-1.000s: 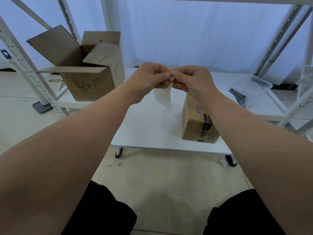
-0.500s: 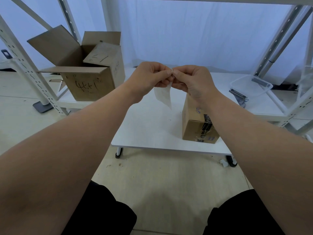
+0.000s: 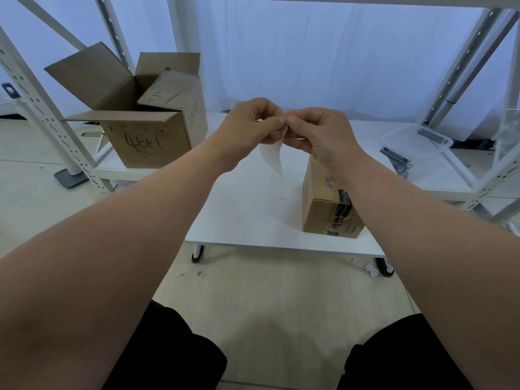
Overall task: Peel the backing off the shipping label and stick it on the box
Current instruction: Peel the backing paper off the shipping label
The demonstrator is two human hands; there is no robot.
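A small white shipping label [image 3: 272,156] hangs in the air above the low white table [image 3: 247,215]. My left hand [image 3: 253,128] and my right hand [image 3: 318,133] both pinch its top corner, thumbs and forefingers meeting. The label droops to a point below the fingers. A small taped cardboard box [image 3: 326,209] stands on the table's right side, below my right wrist, which hides part of its top.
A large open cardboard box [image 3: 140,119] with handwriting sits on the shelf at the left. A clear plastic tub [image 3: 416,142] and dark small items lie on the shelf at the right. White rack uprights [image 3: 42,116] frame both sides.
The hands have stayed together at the label's top corner. The hanging label looks narrower and more twisted than one second ago.
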